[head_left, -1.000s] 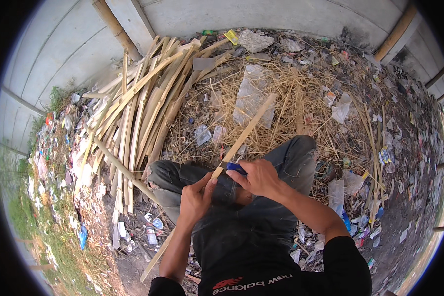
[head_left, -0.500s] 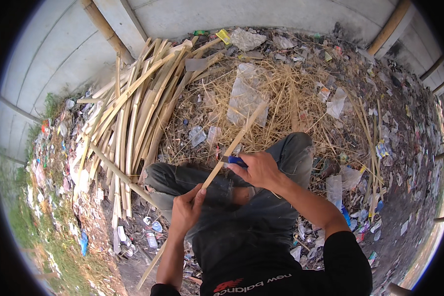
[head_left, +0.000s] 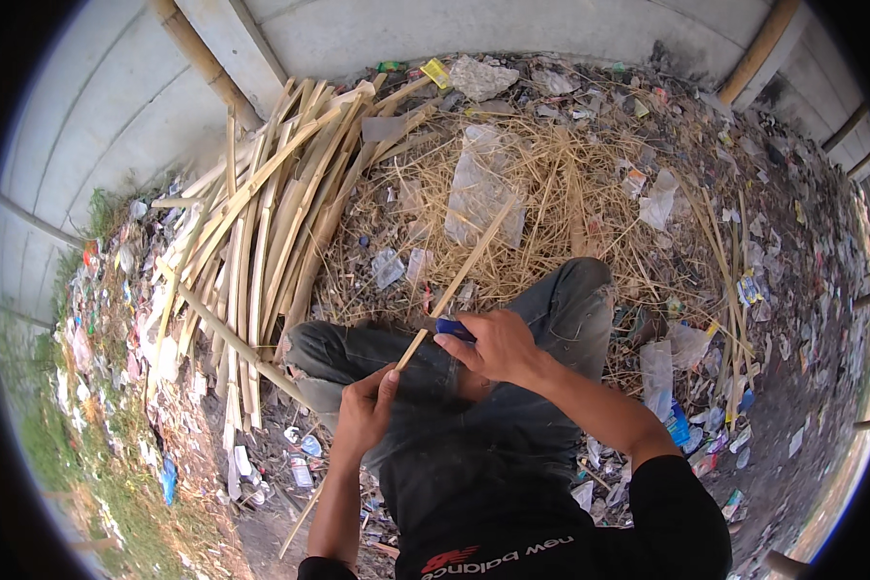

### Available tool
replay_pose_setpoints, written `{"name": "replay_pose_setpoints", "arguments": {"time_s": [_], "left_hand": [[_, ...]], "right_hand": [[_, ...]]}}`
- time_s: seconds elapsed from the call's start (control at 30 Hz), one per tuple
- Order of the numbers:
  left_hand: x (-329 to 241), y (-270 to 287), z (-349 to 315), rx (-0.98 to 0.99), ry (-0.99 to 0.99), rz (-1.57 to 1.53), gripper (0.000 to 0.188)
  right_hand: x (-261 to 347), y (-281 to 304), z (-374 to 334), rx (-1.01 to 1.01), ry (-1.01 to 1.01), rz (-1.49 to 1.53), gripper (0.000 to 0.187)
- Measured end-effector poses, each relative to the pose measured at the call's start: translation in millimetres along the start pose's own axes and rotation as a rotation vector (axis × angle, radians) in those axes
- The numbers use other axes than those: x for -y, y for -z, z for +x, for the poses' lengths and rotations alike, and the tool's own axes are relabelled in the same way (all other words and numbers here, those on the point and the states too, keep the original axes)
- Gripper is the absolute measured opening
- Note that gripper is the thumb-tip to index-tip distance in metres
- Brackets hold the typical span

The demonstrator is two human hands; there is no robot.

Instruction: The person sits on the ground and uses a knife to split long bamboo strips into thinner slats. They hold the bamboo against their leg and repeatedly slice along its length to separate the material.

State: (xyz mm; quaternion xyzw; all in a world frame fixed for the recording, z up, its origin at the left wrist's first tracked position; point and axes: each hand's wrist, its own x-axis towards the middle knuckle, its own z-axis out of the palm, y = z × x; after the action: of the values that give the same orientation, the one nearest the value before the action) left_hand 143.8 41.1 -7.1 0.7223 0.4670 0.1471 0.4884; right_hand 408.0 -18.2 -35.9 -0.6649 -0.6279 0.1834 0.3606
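A long, pale bamboo strip [head_left: 472, 258] slants across my lap, its far end over the straw. My left hand [head_left: 365, 410] is closed round it near my left knee, thumb on top. The strip's tail comes out below my left forearm. My right hand [head_left: 501, 346] grips a blue-handled knife [head_left: 454, 330] against the strip, a short way beyond my left hand. The blade cannot be made out. Both hands are above my crossed legs in dark, worn trousers [head_left: 464, 425].
A big pile of split bamboo strips [head_left: 261, 251] lies at the left. One bamboo pole [head_left: 232, 333] slants from it toward my left knee. Loose straw-like shavings [head_left: 561, 184] and plastic litter [head_left: 657, 198] cover the ground ahead. A grey panel wall [head_left: 512, 34] stands behind.
My right hand and the knife have shifted slightly down and left, nearer my left hand. The strip looks narrower, as if turned on edge, and its far end sits a little further left.
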Motion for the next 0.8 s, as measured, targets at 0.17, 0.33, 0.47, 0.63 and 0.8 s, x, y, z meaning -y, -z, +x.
{"name": "replay_pose_setpoints", "arguments": {"time_s": [0.17,0.33,0.47,0.63,0.8], "left_hand": [[-4,9,-4,0.105,0.107,-0.065,0.052],[-4,9,4,0.175,0.154,-0.144,0.055],[4,13,1,0.192,0.163,-0.164,0.057],[-5,12,8,0.187,0.173,-0.152,0.058],[8,20,1,0.223,0.219,-0.176,0.058]], "right_hand": [[-23,9,29,-0.031,-0.122,-0.143,0.059],[-4,-11,15,0.034,0.019,-0.164,0.054],[-9,4,27,-0.053,0.018,-0.158,0.054],[-15,5,34,-0.047,-0.055,-0.185,0.055],[-27,2,35,-0.090,-0.099,-0.174,0.059]]}}
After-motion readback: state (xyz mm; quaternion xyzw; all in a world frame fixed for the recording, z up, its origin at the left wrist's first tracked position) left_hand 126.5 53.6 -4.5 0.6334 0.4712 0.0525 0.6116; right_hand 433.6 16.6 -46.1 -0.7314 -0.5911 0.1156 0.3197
